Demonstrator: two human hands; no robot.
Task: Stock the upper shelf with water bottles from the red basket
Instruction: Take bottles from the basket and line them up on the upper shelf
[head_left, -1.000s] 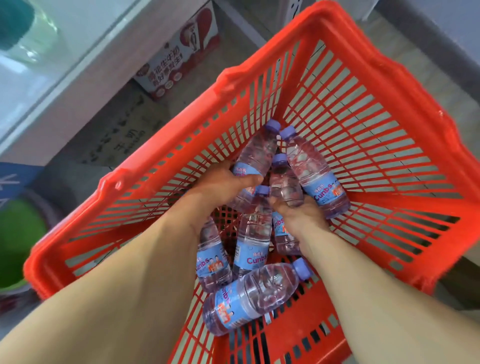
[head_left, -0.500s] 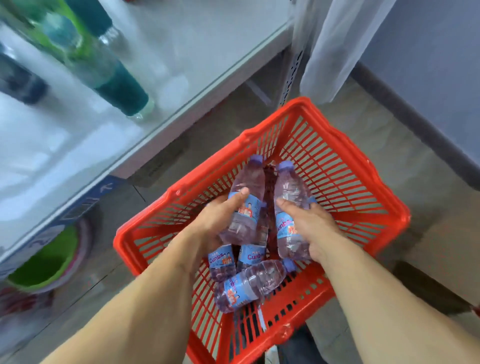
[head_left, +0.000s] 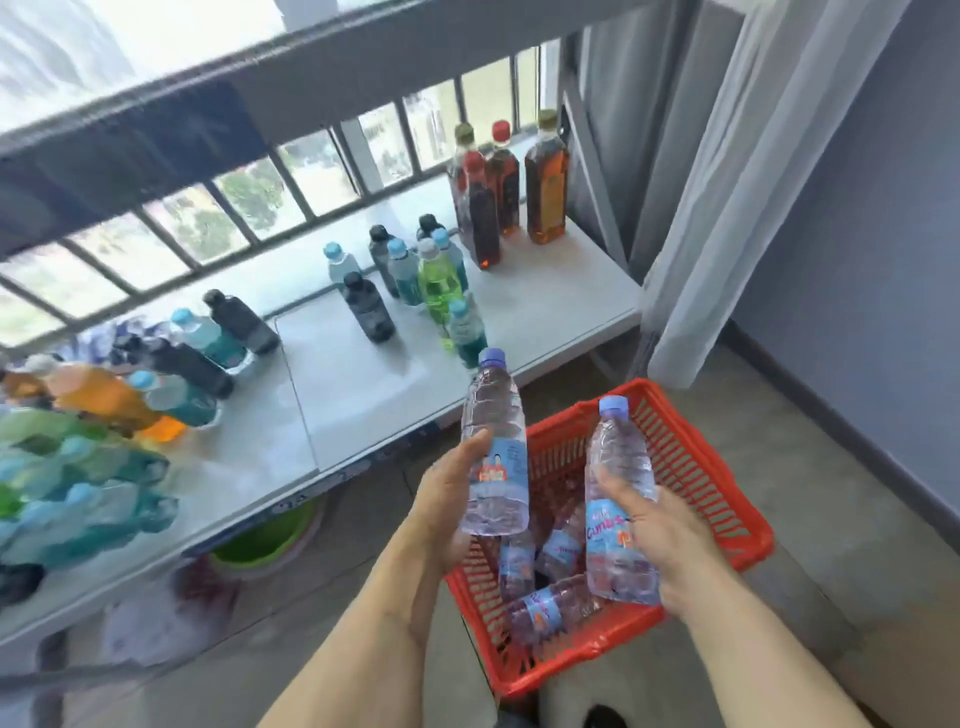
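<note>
My left hand (head_left: 445, 509) grips a clear water bottle (head_left: 493, 447) with a purple cap and blue label, held upright above the basket's left edge. In my right hand (head_left: 660, 540) is a second water bottle (head_left: 618, 499) of the same kind, upright over the basket. The red basket (head_left: 722, 499) stands on the floor below, with three water bottles (head_left: 540, 608) lying in it. The white upper shelf (head_left: 363, 384) stretches to the left and ahead of my hands.
Many bottles stand on the shelf: dark brown ones (head_left: 519, 187) at the far right, green and teal ones (head_left: 436, 280) in the middle, orange and teal ones (head_left: 104, 400) at the left. A green basin (head_left: 270, 535) sits under the shelf. A grey curtain (head_left: 737, 182) hangs right.
Both hands have lifted a water bottle each up out of the basket. My view has risen from the basket to the shelf.
</note>
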